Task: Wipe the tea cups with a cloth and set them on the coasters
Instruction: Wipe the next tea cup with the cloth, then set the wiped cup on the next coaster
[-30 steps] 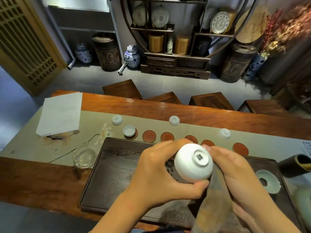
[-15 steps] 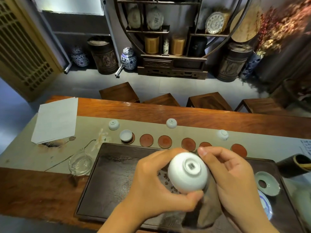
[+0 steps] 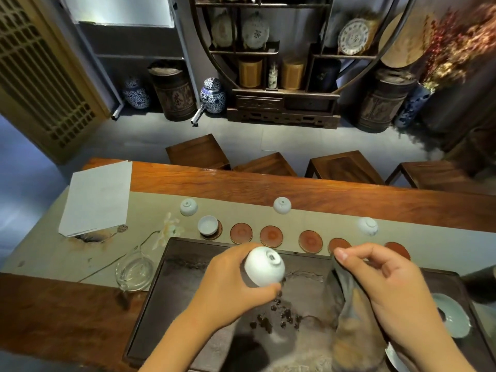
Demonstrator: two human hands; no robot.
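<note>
My left hand (image 3: pixel 228 288) grips a white tea cup (image 3: pixel 264 267), base up, above the dark tea tray (image 3: pixel 188 291). My right hand (image 3: pixel 386 285) holds a grey-brown cloth (image 3: pixel 349 318) that hangs down over the tray, apart from the cup. Beyond the tray runs a row of round reddish coasters (image 3: pixel 271 236). One upright cup (image 3: pixel 207 225) stands on the leftmost coaster (image 3: pixel 214 233). Three more cups lie base up on the runner: a left one (image 3: pixel 188 206), a middle one (image 3: pixel 282 205) and a right one (image 3: pixel 367 226).
A glass pitcher (image 3: pixel 134 269) sits left of the tray. A celadon lid or saucer (image 3: pixel 453 318) lies at the tray's right end. White papers (image 3: pixel 96 194) rest on the table's left. Wooden stools (image 3: pixel 198 151) stand behind the table, and a shelf with jars behind them.
My hands have drawn apart: the left hand carried the cup to the left, away from the cloth, while the right hand keeps the cloth on the right.
</note>
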